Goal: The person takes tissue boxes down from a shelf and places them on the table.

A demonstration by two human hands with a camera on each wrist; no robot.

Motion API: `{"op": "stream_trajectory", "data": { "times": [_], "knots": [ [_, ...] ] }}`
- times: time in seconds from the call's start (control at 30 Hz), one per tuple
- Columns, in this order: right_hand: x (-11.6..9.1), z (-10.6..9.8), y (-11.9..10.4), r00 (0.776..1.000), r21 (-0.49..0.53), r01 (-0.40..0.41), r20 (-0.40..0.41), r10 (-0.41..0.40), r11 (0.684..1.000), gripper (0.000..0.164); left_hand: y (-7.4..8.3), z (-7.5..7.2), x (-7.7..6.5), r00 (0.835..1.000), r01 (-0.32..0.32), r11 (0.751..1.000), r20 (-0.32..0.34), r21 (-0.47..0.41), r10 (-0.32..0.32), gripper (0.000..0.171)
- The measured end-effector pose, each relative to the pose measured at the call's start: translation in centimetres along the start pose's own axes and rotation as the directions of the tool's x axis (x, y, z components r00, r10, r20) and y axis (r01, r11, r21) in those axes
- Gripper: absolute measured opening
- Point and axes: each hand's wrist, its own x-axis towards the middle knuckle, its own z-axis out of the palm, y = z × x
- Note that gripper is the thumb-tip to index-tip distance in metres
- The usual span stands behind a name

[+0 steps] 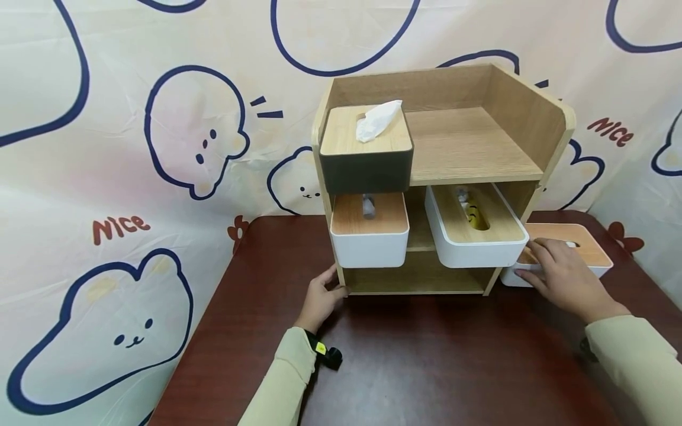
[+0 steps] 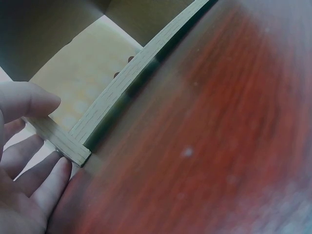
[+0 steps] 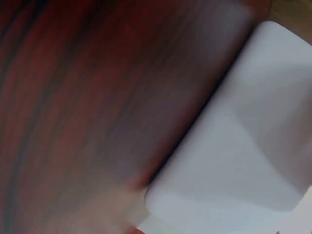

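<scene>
A wooden desk shelf [image 1: 511, 142] stands on the dark red table. My left hand [image 1: 321, 299] grips the bottom of its left side panel [image 2: 63, 144]; the left wrist view shows thumb inside and fingers outside. Beyond the shelf's right side sits a white tissue box [image 1: 597, 271] with a wooden lid. My right hand [image 1: 567, 278] holds this box at its left end, thumb by the front wall and fingers over the lid. In the right wrist view the box's white wall [image 3: 229, 151] shows, but the finger contact is hidden.
On the top left stands a dark tissue box [image 1: 367, 171] with a tissue sticking out. Two white wooden-lidded boxes, left [image 1: 370, 248] and right [image 1: 474, 254], jut from the middle level. A patterned cloth [image 1: 186, 236] hangs behind the table [image 1: 426, 361].
</scene>
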Motion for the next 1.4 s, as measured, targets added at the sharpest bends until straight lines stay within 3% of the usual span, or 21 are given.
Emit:
{"op": "stream_trajectory", "data": {
  "times": [0.13, 0.2, 0.47, 0.67, 0.97, 1.3, 1.4],
  "knots": [
    [0.7, -0.7, -0.4, 0.993, -0.002, -0.113, 0.020, 0.113, 0.994, 0.079, -0.1, -0.2, 0.0, 1.000, -0.012, 1.000, -0.025, 0.017, 0.013, 0.071],
    [1.0, -0.9, -0.4, 0.993, 0.003, -0.117, 0.001, 0.117, 0.993, 0.078, -0.1, -0.2, 0.0, 0.999, -0.012, 1.000, -0.035, 0.026, 0.013, 0.070],
    [1.6, -2.3, 0.2, 0.988, 0.019, -0.030, -0.151, 0.032, 0.999, 0.074, 0.1, 0.1, 0.1, 1.000, -0.005, 1.000, 0.000, -0.004, 0.005, 0.069],
    [2.1, -3.2, -0.8, 0.983, 0.021, -0.034, -0.177, 0.037, 0.999, 0.080, 0.1, 0.2, -0.2, 1.000, 0.004, 1.000, -0.001, -0.023, -0.004, 0.070],
    [3.9, -4.6, -2.8, 0.940, -0.025, 0.067, -0.334, -0.071, 0.997, 0.080, -0.1, 0.0, 0.1, 1.000, -0.018, 1.000, -0.006, 0.015, 0.018, 0.068],
    [4.8, -6.8, -4.3, 0.929, -0.082, 0.066, -0.358, -0.091, 0.994, 0.080, 0.0, -0.1, 0.2, 1.000, -0.012, 1.000, -0.003, 0.021, 0.012, 0.068],
    [5.2, -7.3, -4.6, 0.911, -0.085, 0.097, -0.393, -0.123, 0.992, 0.078, 0.0, -0.1, 0.3, 1.000, 0.002, 1.000, 0.005, 0.006, -0.002, 0.069]
  ]
}}
